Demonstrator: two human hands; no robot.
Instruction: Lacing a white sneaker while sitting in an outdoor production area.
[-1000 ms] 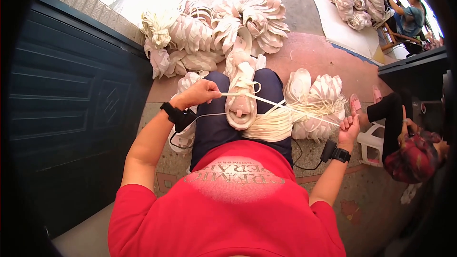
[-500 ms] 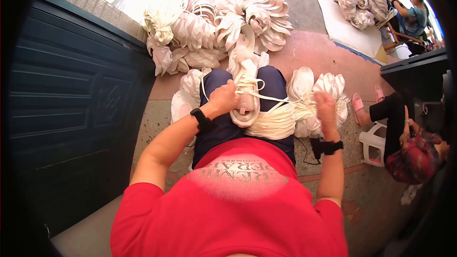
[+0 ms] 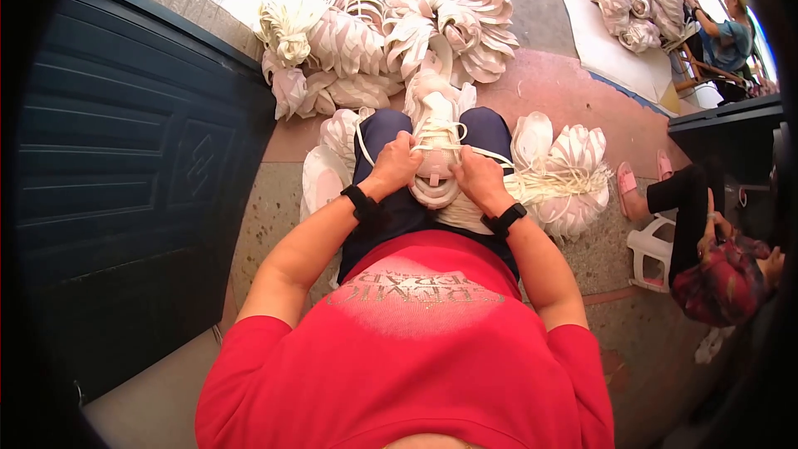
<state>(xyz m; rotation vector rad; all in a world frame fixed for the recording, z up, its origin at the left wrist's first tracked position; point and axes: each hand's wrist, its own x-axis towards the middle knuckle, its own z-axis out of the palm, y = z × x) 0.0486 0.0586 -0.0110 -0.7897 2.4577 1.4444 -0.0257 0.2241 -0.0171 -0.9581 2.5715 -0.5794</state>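
Observation:
A pale pink and white shoe upper (image 3: 435, 168) lies on my lap between my thighs, its opening toward me. Cream shoelace (image 3: 438, 147) crosses its front in loose loops. My left hand (image 3: 396, 166) is closed at the upper's left edge, pinching the lace between thumb and fingers. At the right edge my right hand (image 3: 480, 176) is also closed, with fingertips by the lace; its grip is partly hidden. A bundle of cream laces (image 3: 461, 214) rests across my right thigh, partly under my right forearm.
Heaped shoe uppers (image 3: 449, 21) lie on the floor ahead, more (image 3: 573, 145) beside my right leg and some (image 3: 324, 175) by my left. A dark door (image 3: 125, 133) stands at left. On the right, one person sits near a white stool (image 3: 652, 254); another works farther off.
My right hand has come in from the far right, where it was raised and blurred, to the shoe upper's right edge. My left hand stays at the left edge.

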